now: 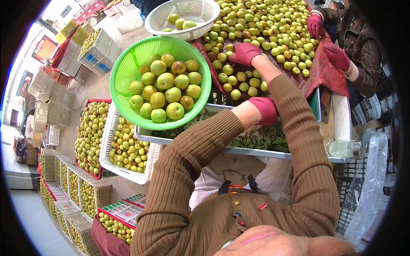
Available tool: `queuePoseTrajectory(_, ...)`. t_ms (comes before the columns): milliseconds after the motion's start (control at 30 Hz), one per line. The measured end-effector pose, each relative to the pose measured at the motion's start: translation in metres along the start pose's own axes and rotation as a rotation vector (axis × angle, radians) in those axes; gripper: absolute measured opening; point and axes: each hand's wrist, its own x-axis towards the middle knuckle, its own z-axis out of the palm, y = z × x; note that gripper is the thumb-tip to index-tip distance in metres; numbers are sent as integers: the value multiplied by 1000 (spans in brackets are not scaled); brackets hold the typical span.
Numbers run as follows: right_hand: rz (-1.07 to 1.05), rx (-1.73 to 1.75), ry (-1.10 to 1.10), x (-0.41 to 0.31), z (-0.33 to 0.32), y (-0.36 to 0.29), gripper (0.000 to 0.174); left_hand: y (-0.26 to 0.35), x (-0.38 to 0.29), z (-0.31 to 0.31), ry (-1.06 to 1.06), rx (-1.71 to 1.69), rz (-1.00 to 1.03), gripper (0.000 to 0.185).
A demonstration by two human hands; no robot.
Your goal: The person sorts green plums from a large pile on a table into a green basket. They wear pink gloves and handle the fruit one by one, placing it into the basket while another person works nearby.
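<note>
My right hand (245,53), in a dark pink glove, reaches over the loose yellow-green fruits (285,28), jujubes or small apples, spread on a dark red cloth. Its fingertips are bent down beside a few fruits; whether they grip one is unclear. Nearer to me, my left hand (265,110), gloved alike, is at the near edge of the spread, beside my right forearm, its fingers mostly hidden. A bright green plastic colander (120,80) holding many fruits stands left of both hands. Behind it, a white plastic colander (205,19) contains several fruits.
A tray with green leaves (259,140) lies beneath my forearms. A lidded glass jar (344,149) is at right. Across the cloth at right, a co-worker's gloved hands (335,57) are near the fruits. Full fruit crates (107,156) and stacked crates (69,182) stand at left.
</note>
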Motion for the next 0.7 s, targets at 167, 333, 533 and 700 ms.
queuePoseTrajectory(167,-367,217,321,1,21,-18,29,-3,9,9,34,-72,87,40)
queuePoseTrajectory(333,-354,-107,54,7,14,-50,27,-2,-1,7,86,-114,152,41)
queuePoseTrajectory(533,-211,-240,-126,-4,7,-32,38,10,-2,-14,-62,-158,89,43)
queuePoseTrajectory(700,-208,209,225,19,36,-4,43,-27,12,25,199,-112,268,42)
